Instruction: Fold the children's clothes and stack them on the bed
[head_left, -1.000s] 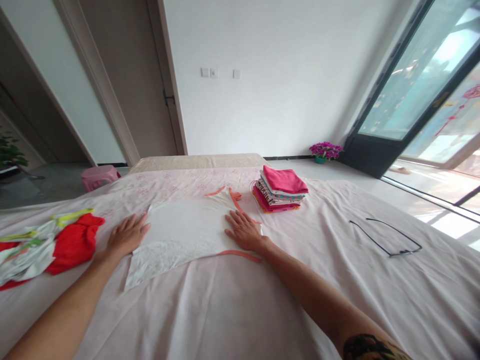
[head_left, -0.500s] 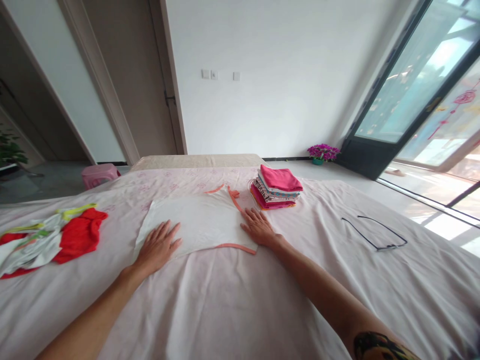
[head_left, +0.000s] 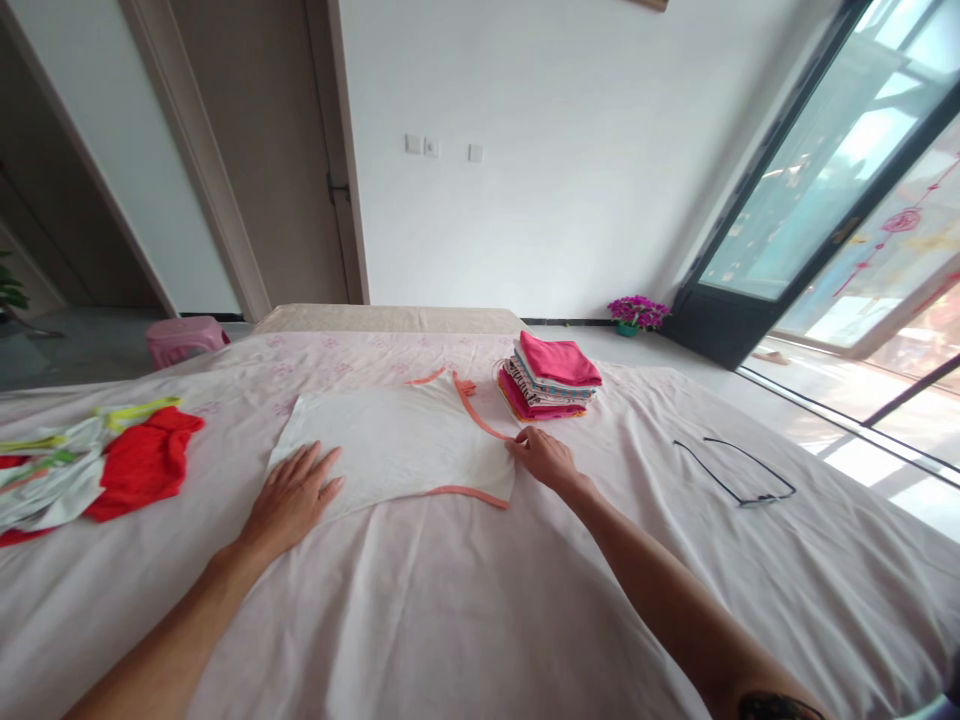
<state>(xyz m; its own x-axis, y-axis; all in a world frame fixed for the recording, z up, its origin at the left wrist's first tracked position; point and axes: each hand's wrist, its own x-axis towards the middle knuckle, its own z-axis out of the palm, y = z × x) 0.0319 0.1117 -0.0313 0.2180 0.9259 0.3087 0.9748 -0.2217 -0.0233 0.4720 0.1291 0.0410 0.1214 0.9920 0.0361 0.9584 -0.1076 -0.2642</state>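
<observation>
A white sleeveless top [head_left: 382,445] with orange trim lies spread flat on the bed sheet, its neckline end towards the right. My left hand [head_left: 295,497] rests flat on its lower left end, fingers stretched out. At the right end, my right hand [head_left: 544,455] pinches the edge of the top by the orange trim, thumb and fingers closed on it. Just beyond that hand stands a stack of folded clothes [head_left: 551,378] with a pink piece uppermost.
Crumpled red, white and yellow clothes [head_left: 146,462] lie at the left. A pair of glasses [head_left: 739,475] sits on the sheet [head_left: 420,620] at the right. Behind are a pink stool [head_left: 186,340], purple flowers [head_left: 636,312] and a white wall [head_left: 525,220].
My right hand has gone from lying flat on the top to pinching its edge, slightly farther right. My left hand stays flat on the fabric. The view has shifted a little.
</observation>
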